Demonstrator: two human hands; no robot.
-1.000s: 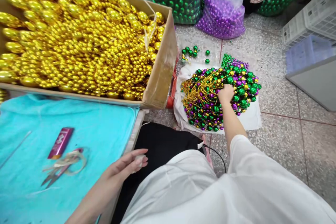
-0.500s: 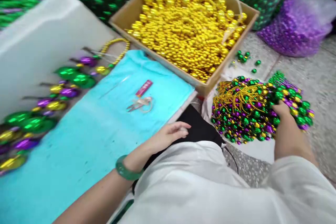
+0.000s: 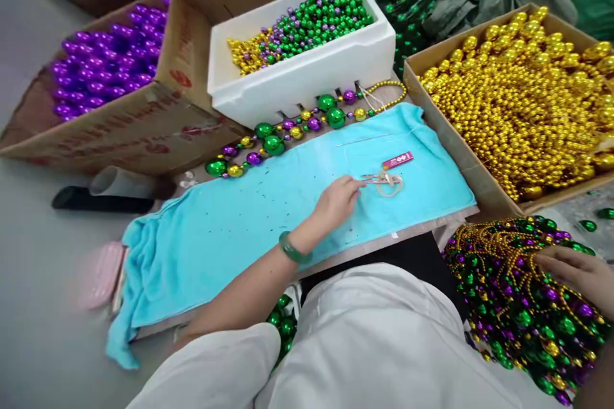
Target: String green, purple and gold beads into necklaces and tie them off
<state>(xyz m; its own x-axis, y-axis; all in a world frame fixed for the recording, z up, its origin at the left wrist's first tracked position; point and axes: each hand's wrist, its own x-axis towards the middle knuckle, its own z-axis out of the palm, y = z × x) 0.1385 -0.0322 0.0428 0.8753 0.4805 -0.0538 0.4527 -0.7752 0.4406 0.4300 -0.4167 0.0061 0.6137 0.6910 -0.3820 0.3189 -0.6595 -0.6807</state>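
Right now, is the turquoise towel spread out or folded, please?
Spread out: the turquoise towel lies flat across the board, only its left end bunched; the left hand rests on it.

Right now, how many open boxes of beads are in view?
3. Cardboard box of purple beads at far left, white foam box of mixed beads at centre back, cardboard box of gold beads at right. Others may sit out of frame.

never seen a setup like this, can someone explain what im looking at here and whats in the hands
This is one camera worn on a person's head, looking down at their own two bare hands; no machine is involved. The left hand reaches across a turquoise towel and touches small snips beside a pink tube. The right hand rests on a bundle of green, purple and gold bead necklaces. Around them stand a box of gold beads, a box of purple beads and a white foam box of mixed beads.
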